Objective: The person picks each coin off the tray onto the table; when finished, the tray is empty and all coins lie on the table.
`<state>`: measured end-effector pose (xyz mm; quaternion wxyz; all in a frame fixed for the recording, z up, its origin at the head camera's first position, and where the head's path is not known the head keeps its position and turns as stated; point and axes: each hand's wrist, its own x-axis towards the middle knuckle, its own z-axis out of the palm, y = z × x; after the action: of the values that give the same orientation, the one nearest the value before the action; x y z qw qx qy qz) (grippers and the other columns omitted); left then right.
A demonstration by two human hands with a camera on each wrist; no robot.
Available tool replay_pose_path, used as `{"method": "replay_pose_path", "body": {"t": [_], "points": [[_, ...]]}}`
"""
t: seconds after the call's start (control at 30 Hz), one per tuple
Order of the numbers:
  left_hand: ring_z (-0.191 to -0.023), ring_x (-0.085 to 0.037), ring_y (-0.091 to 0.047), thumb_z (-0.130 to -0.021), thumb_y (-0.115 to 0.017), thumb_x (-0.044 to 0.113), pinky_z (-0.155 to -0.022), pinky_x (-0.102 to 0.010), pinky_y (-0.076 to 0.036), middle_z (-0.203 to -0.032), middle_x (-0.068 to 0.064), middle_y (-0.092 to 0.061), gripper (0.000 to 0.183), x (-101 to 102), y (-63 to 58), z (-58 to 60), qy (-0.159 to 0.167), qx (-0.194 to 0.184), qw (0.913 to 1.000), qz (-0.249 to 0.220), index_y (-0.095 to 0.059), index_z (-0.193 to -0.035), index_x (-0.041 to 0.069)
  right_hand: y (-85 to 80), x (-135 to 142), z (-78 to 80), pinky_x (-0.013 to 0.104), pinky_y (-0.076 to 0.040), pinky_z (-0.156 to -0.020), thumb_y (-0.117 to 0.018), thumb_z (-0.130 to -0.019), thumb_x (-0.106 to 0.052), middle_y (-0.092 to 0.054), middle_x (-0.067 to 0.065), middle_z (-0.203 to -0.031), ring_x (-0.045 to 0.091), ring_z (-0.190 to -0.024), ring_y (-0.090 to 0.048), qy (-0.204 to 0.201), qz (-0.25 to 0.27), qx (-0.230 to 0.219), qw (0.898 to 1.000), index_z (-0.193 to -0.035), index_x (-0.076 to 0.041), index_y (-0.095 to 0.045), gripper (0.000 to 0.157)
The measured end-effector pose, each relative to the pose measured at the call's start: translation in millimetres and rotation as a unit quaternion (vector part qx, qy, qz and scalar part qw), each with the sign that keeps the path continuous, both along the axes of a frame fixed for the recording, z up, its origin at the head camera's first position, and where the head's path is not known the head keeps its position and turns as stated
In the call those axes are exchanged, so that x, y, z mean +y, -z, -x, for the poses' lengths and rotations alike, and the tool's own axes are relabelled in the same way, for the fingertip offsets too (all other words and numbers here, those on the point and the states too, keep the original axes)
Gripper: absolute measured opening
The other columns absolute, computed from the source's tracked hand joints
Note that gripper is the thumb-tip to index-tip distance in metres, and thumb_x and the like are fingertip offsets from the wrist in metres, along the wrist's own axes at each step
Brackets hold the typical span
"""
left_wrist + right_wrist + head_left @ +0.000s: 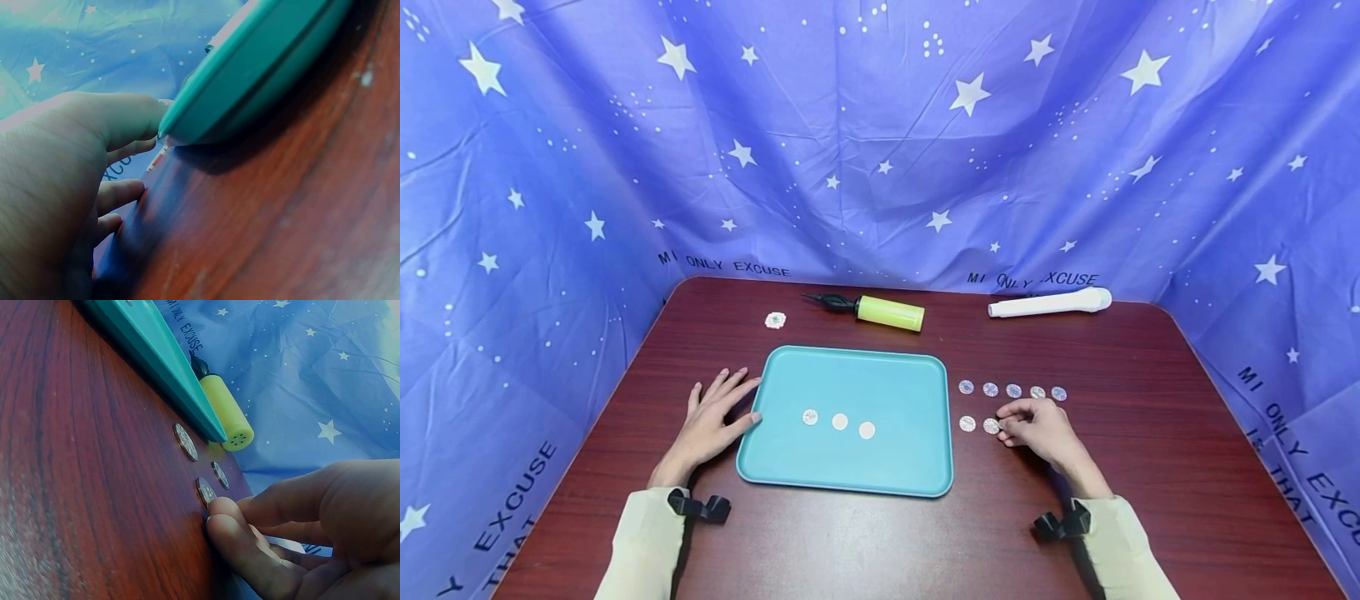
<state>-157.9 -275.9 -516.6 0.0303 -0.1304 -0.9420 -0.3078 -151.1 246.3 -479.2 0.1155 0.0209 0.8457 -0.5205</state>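
Observation:
On the teal tray [880,383] lie three round coins, one silvery [809,417] and two paler [840,422]. My left hand [707,423] rests at the tray's left edge, fingers spread and relaxed, with the thumb touching the rim. To the right of the tray my right hand [1041,432] pinches a silvery coin [991,426] at its edge between thumb and fingers, low over the table. Another coin [967,423] lies just left of it. Behind these two runs a row of several coins [990,389], its right end close to my knuckles.
Along the back of the dark red table [850,550] lie a yellow-green hand pump [889,313] with a black nozzle and a white stick-shaped object [1048,303] with a rounded head. A small white scalloped piece [775,320] sits behind the tray. Blue star-printed cloth [880,125] surrounds the table.

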Motion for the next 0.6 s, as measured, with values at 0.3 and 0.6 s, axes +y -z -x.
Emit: {"method": "replay_pose_path", "body": {"t": [0.3,0.6], "points": [[-0.152,-0.049,-0.019,-0.091,-0.069,0.037,-0.115,-0.074,0.0,-0.159,-0.021,-0.038,0.062,-0.1,0.3,-0.1,0.001,-0.003,1.0,-0.004,-0.051,-0.147,0.017,-2.8,1.1,0.4,0.025,-0.061,-0.063,-0.061,-0.092,0.004,-0.075,0.017,-0.085,0.005,-0.066,-0.07,-0.011,0.009,0.002,1.0,-0.111,0.018,-0.064,0.024],[-0.152,-0.048,-0.019,-0.092,-0.069,0.037,-0.115,-0.074,0.001,-0.16,-0.021,-0.037,0.062,-0.3,0.0,0.1,0.002,-0.003,1.0,-0.004,-0.051,-0.148,0.018,-14.3,-5.1,2.5,0.026,-0.061,-0.063,-0.06,-0.092,0.003,-0.074,0.023,-0.086,0.007,-0.066,-0.071,-0.022,-0.002,0.032,0.999,-0.109,0.018,-0.066,0.023]]}}
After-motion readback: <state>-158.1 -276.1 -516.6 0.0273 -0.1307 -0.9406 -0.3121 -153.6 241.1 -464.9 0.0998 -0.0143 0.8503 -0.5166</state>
